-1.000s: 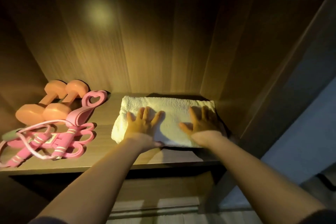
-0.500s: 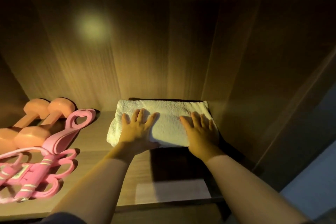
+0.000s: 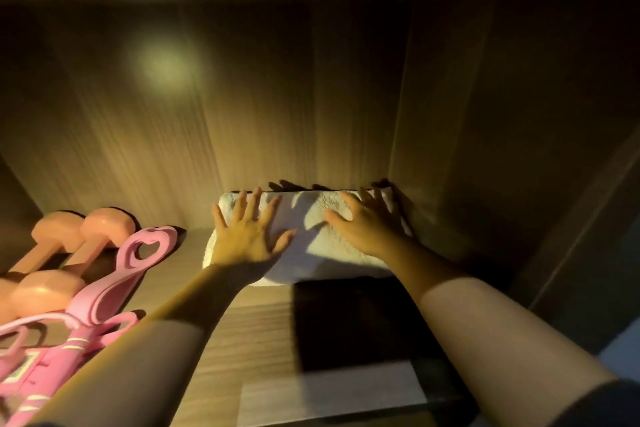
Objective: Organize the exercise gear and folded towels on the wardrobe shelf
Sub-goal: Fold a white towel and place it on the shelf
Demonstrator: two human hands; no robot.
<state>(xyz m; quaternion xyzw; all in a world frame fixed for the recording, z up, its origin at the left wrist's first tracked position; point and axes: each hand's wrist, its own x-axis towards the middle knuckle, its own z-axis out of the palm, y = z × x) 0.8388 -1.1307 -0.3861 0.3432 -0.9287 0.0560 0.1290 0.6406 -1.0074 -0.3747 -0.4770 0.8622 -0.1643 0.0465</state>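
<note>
Head view: over the last second the folded towel (image 3: 311, 218) has been slid deeper along the shelf (image 3: 242, 329), from well short of the back panel (image 3: 242, 97) to a spot where its far edge appears to touch that panel. A wide strip of bare shelf is now left on the side of the towel away from the panel. The placing step is judged nearly done; only a release and perhaps a squaring-up seem left. The left hand (image 3: 247, 236) and right hand (image 3: 367, 229) are laid flat on top of the towel, apart from each other, with fingers straight, spread and pointed toward the panel; nothing is gripped. The dumbbells (image 3: 83, 232) and pink resistance band (image 3: 138, 253) are seen further along the same panel, clear of the towel and not touched by either hand.
</note>
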